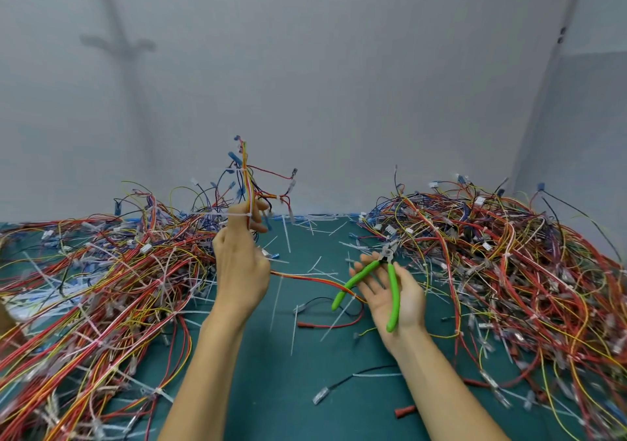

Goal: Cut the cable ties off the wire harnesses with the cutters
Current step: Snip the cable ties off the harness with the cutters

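- Green mat (271,389), lower centre: a bare lane between our forearms.
- Right hand (390,291), right of centre: palm up, fingers loosely spread. The cutters (393,281) lie across it, handles splayed, nose toward the frame top.
- Left hand (241,264), centre: fingertips pinch the wire harness (249,183), held upright.
- Cable tie (234,215), at those fingertips: lies crosswise, up-left of the cutters and well apart.
- Harness piles, left (101,271) and right (509,254): they flank the lane; we judge the air above open.
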